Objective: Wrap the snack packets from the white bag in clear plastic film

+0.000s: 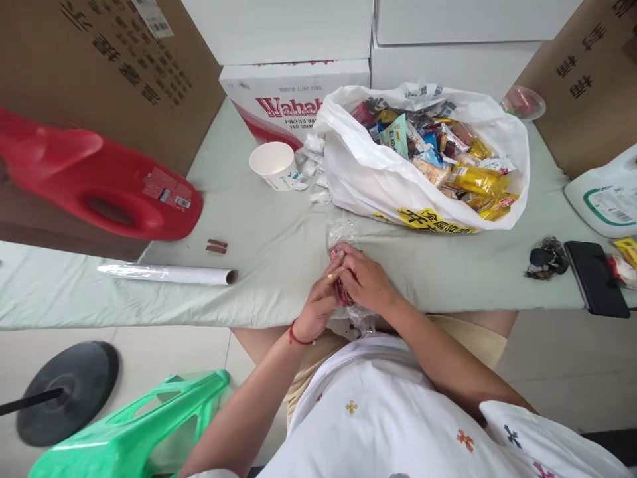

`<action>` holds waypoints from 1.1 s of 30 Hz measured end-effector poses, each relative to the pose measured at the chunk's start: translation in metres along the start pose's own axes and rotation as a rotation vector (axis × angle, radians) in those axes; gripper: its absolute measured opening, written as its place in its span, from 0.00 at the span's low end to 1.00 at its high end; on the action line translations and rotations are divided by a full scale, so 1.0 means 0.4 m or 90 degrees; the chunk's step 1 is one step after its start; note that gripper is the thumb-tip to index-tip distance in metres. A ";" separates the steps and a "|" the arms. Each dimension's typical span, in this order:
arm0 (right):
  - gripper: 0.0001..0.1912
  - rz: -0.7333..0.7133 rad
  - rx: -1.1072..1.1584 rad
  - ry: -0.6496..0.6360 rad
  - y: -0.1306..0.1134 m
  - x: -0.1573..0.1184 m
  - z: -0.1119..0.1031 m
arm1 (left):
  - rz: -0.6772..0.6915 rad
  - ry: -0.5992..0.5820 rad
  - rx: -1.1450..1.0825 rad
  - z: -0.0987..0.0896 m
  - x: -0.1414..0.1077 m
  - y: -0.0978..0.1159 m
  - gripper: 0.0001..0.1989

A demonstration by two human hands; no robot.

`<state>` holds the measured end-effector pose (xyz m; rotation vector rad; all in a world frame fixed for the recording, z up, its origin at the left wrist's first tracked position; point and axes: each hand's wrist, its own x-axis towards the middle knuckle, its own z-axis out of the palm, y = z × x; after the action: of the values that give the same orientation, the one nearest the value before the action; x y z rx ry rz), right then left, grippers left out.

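Indoor room, tiled floor (547, 358); home or storeroom, cannot tell which. Landmark: white bag of packets (355, 172), on a cloth-covered table (279, 229). White cartons (458, 70) stacked behind it; red jug (64, 176) off to its left; keys (547, 257), phone (594, 275) to its right; green plastic stool (109, 438) below, near left.

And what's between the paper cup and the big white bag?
In the head view, some small white packets lie between the cup and the bag.

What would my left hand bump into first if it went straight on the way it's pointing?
Your left hand would probably meet your right hand first, close by at the red plastic-wrapped item. Beyond that, the white bag looks next in line, though depth is hard to judge from one view.
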<state>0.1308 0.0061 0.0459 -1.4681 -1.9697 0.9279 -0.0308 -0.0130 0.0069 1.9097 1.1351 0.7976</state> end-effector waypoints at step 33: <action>0.23 -0.253 -0.312 0.012 0.173 -0.289 -0.022 | 0.143 -0.166 0.286 -0.060 0.151 -0.071 0.27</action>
<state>0.2127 -0.0901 -0.0020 -1.2306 -2.4653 0.2691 -0.0375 0.0573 0.0029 2.4640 1.0070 0.4079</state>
